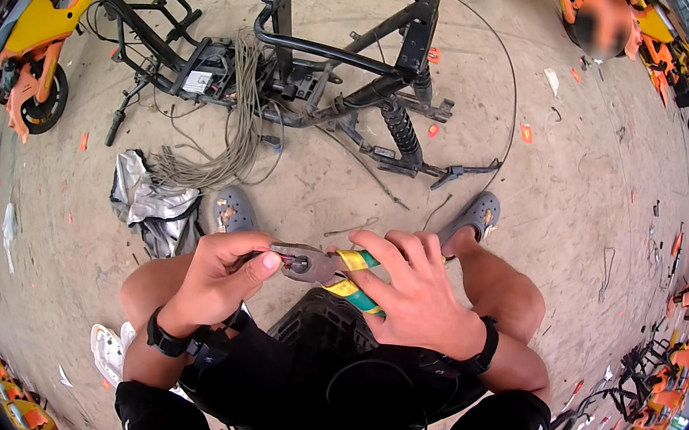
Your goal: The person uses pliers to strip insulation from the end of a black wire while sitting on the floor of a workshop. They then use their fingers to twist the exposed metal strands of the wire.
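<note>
My right hand (427, 299) grips a pair of combination pliers (320, 265) by the handles, which are green and yellow. The handles are spread and a finger sits between them. My left hand (217, 280) pinches a thin wire (261, 249), partly red, between thumb and fingers, right at the pliers' jaws. A small dark piece shows between the jaws; whether they press on it is hard to tell. Both hands are above my lap, over a black plastic crate (322, 315).
Beyond my feet in grey clogs (235, 208) lies a black scooter frame (338, 53) with a shock absorber (401, 130). A bundle of grey cables (238, 112) drapes over it, near a crumpled silver cover (152, 204). Orange-yellow scooters (44, 36) line both sides. Litter dots the concrete floor (577, 211).
</note>
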Available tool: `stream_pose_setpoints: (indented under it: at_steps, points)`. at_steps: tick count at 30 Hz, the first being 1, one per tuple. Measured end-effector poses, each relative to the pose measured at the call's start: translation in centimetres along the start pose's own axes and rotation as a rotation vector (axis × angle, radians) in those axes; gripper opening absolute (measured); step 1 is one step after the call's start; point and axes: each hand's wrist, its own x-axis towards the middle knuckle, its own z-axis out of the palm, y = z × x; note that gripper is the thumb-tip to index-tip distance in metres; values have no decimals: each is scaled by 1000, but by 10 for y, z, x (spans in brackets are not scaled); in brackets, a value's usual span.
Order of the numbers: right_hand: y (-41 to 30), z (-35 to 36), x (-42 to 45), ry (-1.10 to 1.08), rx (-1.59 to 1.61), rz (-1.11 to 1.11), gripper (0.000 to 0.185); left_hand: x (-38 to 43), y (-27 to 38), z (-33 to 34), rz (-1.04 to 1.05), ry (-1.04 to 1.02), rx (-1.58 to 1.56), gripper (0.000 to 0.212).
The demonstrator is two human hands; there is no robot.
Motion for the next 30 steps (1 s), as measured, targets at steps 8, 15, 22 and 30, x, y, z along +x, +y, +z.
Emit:
stream_pose_setpoints:
  at_steps: [8, 15, 22, 30]
  points:
    - [0, 0, 0, 0, -5, -13, 54, 1, 2, 0, 9, -6, 37, 16]
    - [0, -3, 0, -14, 24, -2, 47, 1, -4, -2, 39, -20, 7, 15]
    - [0, -3, -1, -1, 29, -2, 43, 4, -5, -2, 40, -31, 19, 15]
    - [0, -2, -2, 10, 65, -6, 44, 3, -10, -6, 1, -50, -64, 16]
